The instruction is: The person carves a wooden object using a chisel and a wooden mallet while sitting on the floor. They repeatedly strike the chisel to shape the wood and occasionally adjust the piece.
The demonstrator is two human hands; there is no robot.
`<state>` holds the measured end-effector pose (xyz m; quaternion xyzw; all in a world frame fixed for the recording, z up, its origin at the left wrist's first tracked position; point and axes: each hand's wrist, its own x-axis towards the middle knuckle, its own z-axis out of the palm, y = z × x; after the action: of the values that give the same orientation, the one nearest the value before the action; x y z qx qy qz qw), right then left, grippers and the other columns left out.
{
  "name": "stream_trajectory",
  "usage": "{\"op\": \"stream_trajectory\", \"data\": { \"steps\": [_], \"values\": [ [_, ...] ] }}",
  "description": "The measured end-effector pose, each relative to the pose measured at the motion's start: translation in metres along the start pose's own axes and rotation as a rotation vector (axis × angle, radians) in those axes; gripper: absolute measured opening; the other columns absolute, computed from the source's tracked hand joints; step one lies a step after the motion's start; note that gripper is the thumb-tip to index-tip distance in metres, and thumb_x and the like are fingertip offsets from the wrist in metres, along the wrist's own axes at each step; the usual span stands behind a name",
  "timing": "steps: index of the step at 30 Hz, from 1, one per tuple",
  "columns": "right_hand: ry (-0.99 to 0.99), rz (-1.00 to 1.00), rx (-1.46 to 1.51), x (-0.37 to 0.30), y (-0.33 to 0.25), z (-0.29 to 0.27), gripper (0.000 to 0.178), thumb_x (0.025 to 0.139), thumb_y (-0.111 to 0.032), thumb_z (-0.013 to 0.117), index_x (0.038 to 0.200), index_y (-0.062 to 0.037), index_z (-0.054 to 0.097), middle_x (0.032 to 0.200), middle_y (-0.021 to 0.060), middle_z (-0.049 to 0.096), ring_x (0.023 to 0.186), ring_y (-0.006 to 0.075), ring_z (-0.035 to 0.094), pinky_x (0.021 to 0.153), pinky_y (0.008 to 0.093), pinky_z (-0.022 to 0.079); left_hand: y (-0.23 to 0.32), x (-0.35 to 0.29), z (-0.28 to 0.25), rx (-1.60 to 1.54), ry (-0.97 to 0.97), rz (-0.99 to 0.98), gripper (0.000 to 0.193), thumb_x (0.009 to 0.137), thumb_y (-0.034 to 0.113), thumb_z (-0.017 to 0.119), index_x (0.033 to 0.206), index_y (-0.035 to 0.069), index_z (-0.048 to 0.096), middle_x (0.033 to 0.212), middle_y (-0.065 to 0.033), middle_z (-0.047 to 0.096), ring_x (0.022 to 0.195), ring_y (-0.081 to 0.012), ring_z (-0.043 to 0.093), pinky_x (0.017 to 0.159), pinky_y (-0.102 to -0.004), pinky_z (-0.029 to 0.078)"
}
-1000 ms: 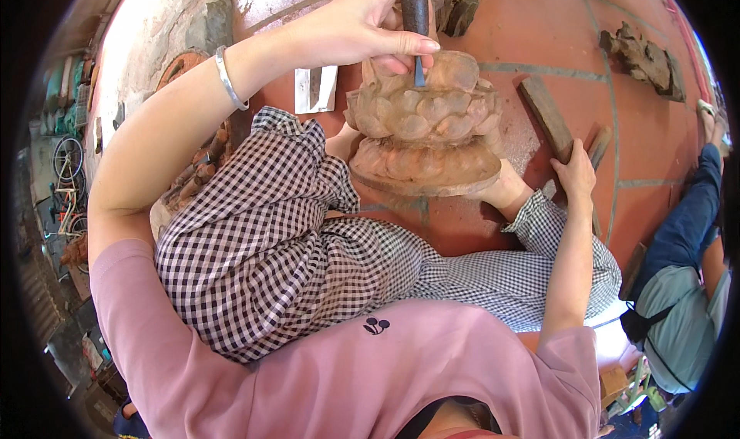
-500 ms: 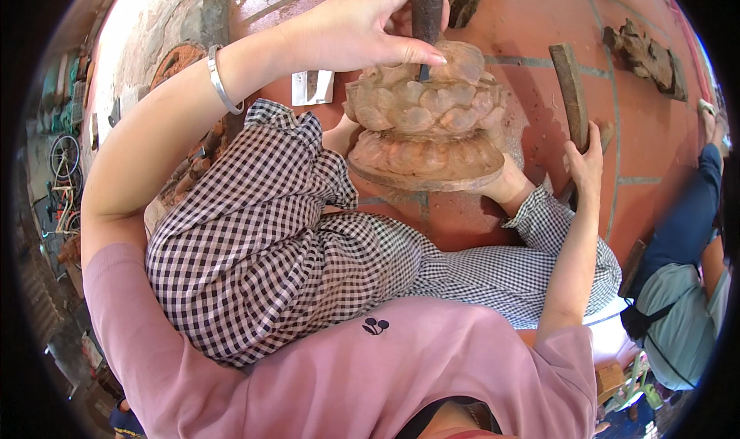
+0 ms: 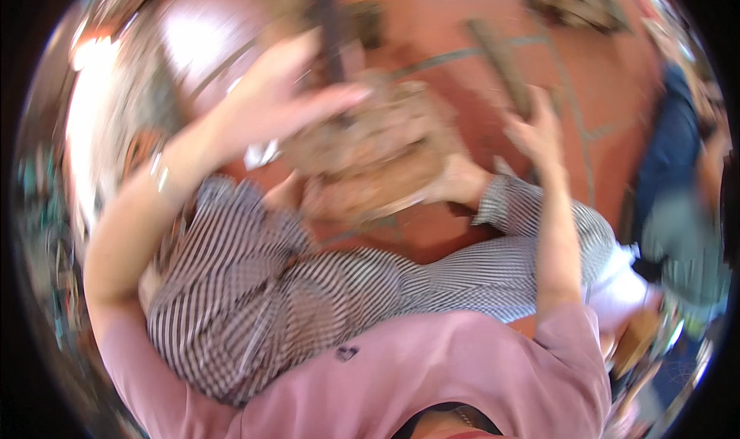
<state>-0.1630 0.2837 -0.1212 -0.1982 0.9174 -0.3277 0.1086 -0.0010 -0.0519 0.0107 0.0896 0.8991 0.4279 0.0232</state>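
A brown wooden carving [image 3: 378, 146] with lotus-like petal tiers stands between my bare feet on the tiled floor, blurred by motion. Above it, my left hand [image 3: 266, 104] is wrapped round a dark chisel [image 3: 330, 34], thumb stretched along the carving's top. The chisel's lower end meets the upper part of the carving, though blur hides the exact contact. To the right, my right hand [image 3: 539, 131] grips a rough wooden club [image 3: 497, 61], raised away from the carving and apart from the chisel.
A large pale log [image 3: 142, 84] lies at the left. Rough wood chunks [image 3: 574, 7] rest on the red tiles at the far right, another wood block [image 3: 364, 23] behind the carving. A white paper piece [image 3: 262, 155] lies near my left foot. Another person [image 3: 671, 185] sits at the right.
The whole view has swung and blurred, so carving, hands and club sit further left in the picture and look tilted. Both hands keep their tools.
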Motion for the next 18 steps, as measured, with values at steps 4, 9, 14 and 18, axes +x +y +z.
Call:
{"op": "stream_trajectory", "data": {
  "steps": [4,9,14,18],
  "values": [
    [0.027,0.012,-0.257,-0.005,0.031,0.011,0.045,0.074,-0.024,0.073,0.113,-0.0054,0.060,0.111,0.0189,0.063,0.106,0.0378,0.059,0.090,0.0459,0.049,0.029,-0.007,0.018,-0.371,-0.008,-0.369,0.027,0.092,0.007,0.067,0.114,-0.001,0.054,0.099,-0.0099,0.066,0.092,-0.0202,0.068,0.076,-0.0310,0.057],
    [0.145,-0.020,-0.369,0.003,0.051,0.062,0.042,0.063,-0.024,0.081,0.096,-0.0062,0.063,0.100,0.0126,0.062,0.096,0.0331,0.061,0.083,0.0449,0.050,0.038,-0.049,0.039,-0.479,-0.017,-0.417,0.030,0.096,0.006,0.059,0.121,0.002,0.042,0.095,-0.0128,0.063,0.084,-0.0202,0.067,0.066,-0.0274,0.057],
    [0.274,-0.377,0.150,-0.011,-0.001,0.045,0.052,0.064,-0.041,0.079,0.103,-0.0092,0.065,0.101,0.0120,0.061,0.100,0.0325,0.056,0.085,0.0445,0.046,0.051,-0.022,0.047,-0.367,-0.051,-0.719,0.054,0.078,0.008,0.083,0.124,0.000,0.056,0.103,-0.0117,0.066,0.091,-0.0201,0.064,0.086,-0.0348,0.055],
    [-0.378,-0.520,0.906,-0.052,-0.096,-0.002,0.082,0.062,-0.025,0.091,0.128,-0.0048,0.048,0.098,0.0105,0.070,0.085,0.0238,0.069,0.070,0.0363,0.054,0.032,-0.017,0.047,-0.118,-0.104,-0.335,0.035,0.088,0.007,0.070,0.117,0.000,0.053,0.102,-0.0129,0.064,0.087,-0.0206,0.066,0.077,-0.0308,0.057]
  ]
}}
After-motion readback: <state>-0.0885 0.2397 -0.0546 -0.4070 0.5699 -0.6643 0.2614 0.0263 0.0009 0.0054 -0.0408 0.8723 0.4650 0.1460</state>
